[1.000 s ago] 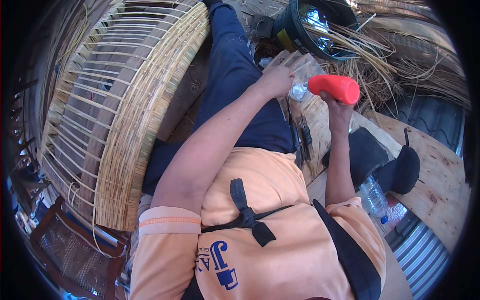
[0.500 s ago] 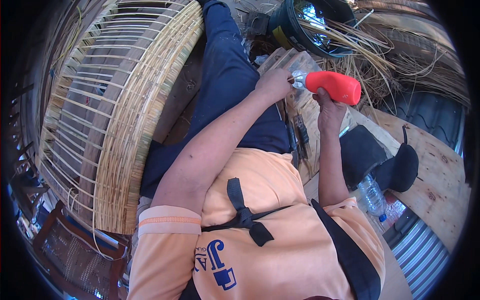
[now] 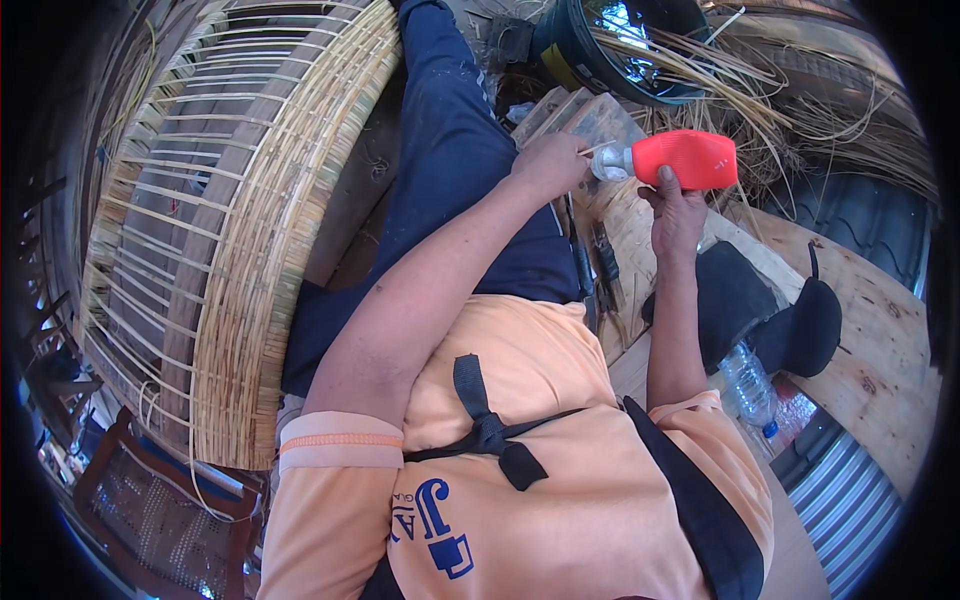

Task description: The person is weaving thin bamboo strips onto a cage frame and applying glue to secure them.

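Observation:
My right hand (image 3: 678,212) grips a red squeeze bottle (image 3: 690,160), its thumb pressed on the side. The bottle lies on its side in the air, with its whitish, stained neck (image 3: 612,163) pointing left. Close to that neck, the closed fingers of my left hand (image 3: 550,168) pinch a thin pale stick (image 3: 598,148). The stick's tip is just above the neck; whether they touch I cannot tell. Under the bottle neck are wooden blocks (image 3: 590,118) with a worn, whitish surface.
A large woven cane frame (image 3: 285,180) stands along my left leg. Ahead is a dark bucket (image 3: 570,60) with cane strips (image 3: 740,85) across it. Hand tools (image 3: 606,250), a black cap (image 3: 808,325), a clear plastic bottle (image 3: 748,388) and a plywood board (image 3: 880,360) lie right.
My right hand and the red bottle have moved slightly right, and the bottle has turned more level. The neck has drawn away from my left fingers, and the pale stick now shows.

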Available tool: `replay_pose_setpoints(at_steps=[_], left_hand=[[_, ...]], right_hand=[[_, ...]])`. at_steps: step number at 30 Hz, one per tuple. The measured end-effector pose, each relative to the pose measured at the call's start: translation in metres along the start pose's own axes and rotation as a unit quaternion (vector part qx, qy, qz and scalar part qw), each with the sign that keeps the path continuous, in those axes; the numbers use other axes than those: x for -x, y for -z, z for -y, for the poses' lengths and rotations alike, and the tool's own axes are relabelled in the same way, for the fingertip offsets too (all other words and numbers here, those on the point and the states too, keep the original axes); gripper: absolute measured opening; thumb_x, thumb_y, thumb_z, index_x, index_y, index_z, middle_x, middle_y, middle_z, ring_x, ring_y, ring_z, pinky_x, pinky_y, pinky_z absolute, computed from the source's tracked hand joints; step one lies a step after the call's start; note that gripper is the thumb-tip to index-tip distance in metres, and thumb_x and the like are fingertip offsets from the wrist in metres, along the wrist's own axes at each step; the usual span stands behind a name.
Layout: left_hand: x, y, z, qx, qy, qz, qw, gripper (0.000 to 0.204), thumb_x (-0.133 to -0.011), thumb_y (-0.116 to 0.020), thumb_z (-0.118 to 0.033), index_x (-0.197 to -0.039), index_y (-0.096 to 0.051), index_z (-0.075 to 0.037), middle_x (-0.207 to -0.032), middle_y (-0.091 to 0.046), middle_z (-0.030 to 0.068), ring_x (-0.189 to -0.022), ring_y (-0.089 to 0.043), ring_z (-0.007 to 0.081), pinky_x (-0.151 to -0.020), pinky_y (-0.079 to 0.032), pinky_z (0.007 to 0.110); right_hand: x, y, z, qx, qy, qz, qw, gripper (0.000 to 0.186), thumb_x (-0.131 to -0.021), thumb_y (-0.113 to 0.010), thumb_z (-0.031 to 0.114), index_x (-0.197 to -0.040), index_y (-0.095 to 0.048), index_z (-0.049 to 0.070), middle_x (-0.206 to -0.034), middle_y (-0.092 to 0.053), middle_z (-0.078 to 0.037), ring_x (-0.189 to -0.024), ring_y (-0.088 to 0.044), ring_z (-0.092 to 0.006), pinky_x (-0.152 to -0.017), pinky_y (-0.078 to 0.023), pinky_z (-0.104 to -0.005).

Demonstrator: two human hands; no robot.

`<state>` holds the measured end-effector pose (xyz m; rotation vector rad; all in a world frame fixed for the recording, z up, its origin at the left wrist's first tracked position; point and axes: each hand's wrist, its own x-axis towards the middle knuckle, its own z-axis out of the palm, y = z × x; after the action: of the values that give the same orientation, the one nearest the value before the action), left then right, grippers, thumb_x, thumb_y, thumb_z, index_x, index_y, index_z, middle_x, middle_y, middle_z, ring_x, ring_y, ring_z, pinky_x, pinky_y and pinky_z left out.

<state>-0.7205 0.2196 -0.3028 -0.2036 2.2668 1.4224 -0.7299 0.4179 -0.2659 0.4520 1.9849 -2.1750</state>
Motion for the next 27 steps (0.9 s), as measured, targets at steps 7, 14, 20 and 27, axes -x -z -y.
replay_pose_setpoints(at_steps=[7,14,20,27], left_hand=[[-0.0008,-0.0043,-0.0048,0.013,0.037,0.001,0.999,0.028,-0.081,-0.058,-0.026,-0.103,-0.069,-0.013,-0.095,-0.067,0.0141,-0.092,-0.064,0.0307,-0.081,-0.049,0.040],[-0.0039,-0.0070,0.0018,0.003,0.020,0.000,1.000,0.027,-0.079,-0.062,-0.028,-0.101,-0.069,-0.014,-0.093,-0.068,0.0146,-0.089,-0.064,0.0300,-0.079,-0.049,0.039],[-0.0038,-0.0067,-0.0007,-0.034,0.056,0.030,0.997,0.028,-0.079,-0.063,-0.028,-0.098,-0.069,-0.009,-0.094,-0.068,0.0141,-0.090,-0.064,0.0298,-0.079,-0.049,0.039],[0.0004,-0.0067,0.0003,-0.050,0.053,0.049,0.996,0.027,-0.080,-0.061,-0.028,-0.095,-0.068,-0.006,-0.091,-0.068,0.0146,-0.088,-0.064,0.0297,-0.077,-0.049,0.040]], right_hand=[[-0.0001,0.0020,-0.0011,0.021,-0.004,-0.010,1.000,0.027,-0.085,-0.068,0.020,-0.108,-0.061,0.007,-0.097,-0.066,-0.006,-0.078,-0.065,-0.0151,-0.062,-0.056,-0.0283],[0.0061,-0.0023,-0.0008,0.010,-0.027,-0.018,0.999,0.029,-0.087,-0.065,0.020,-0.111,-0.056,0.006,-0.090,-0.066,-0.007,-0.075,-0.066,-0.0176,-0.059,-0.056,-0.0297],[0.0062,0.0035,-0.0005,0.023,-0.081,-0.024,0.996,0.035,-0.087,-0.065,0.026,-0.111,-0.053,0.003,-0.086,-0.066,-0.009,-0.068,-0.066,-0.0195,-0.053,-0.055,-0.0304],[0.0070,0.0031,0.0031,0.016,-0.107,-0.038,0.993,0.032,-0.088,-0.064,0.028,-0.105,-0.056,0.002,-0.082,-0.066,-0.009,-0.062,-0.064,-0.0175,-0.049,-0.053,-0.0278]])
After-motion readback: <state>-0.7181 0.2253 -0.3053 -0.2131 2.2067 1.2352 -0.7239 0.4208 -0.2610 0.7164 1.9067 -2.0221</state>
